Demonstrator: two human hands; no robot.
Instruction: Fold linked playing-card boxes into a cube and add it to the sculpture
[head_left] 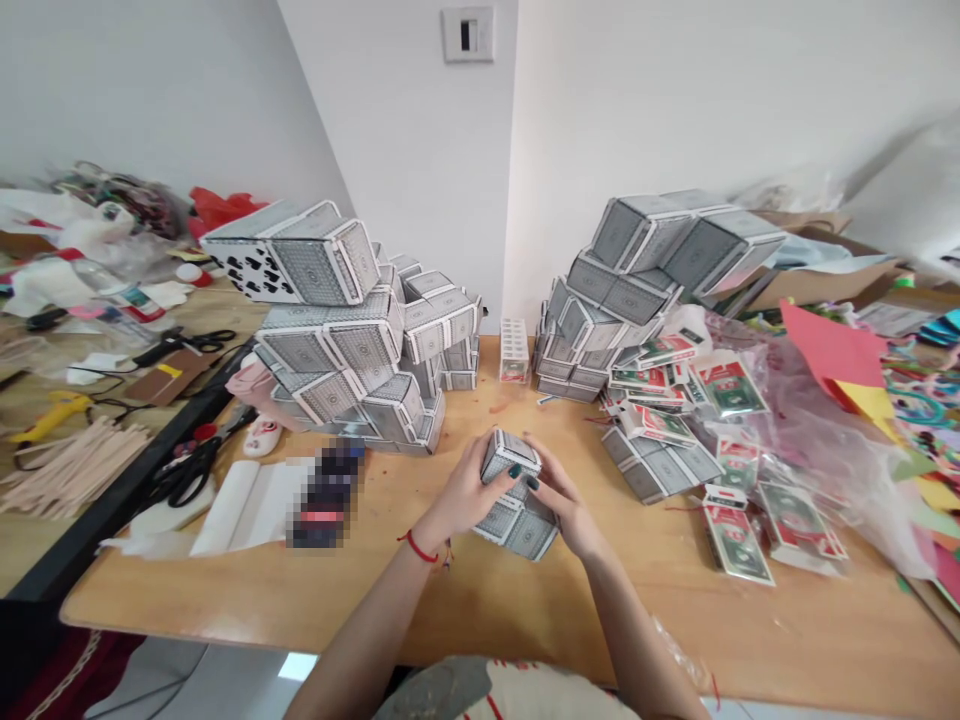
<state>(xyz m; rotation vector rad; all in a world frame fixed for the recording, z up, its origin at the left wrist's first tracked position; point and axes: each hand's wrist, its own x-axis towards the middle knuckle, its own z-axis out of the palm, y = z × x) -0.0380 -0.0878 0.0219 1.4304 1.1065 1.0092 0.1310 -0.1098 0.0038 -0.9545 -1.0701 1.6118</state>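
Close in front of me is a block made of grey-backed playing cards (pixel 517 528), built of box shapes joined together. My left hand (pixel 476 485) is wrapped round its left side, thumb on the front face. Round the right side curls my right hand (pixel 564 500), its thumb also pressed on the front. The fingers behind the block are hidden. To the left stands a tall stack of similar card boxes (pixel 364 345); another stack (pixel 600 320) rises at the right. A flat group of card boxes (pixel 651 470) lies right of my hands.
Red and green card packs (pixel 739 540) are scattered at the right beside clear plastic wrap (pixel 832 450). A white box (pixel 514 350) stands by the wall. On the left are a paper roll (pixel 229 505), black scissors (pixel 187 465), wooden sticks (pixel 90 465) and a yellow glue gun (pixel 56 412).
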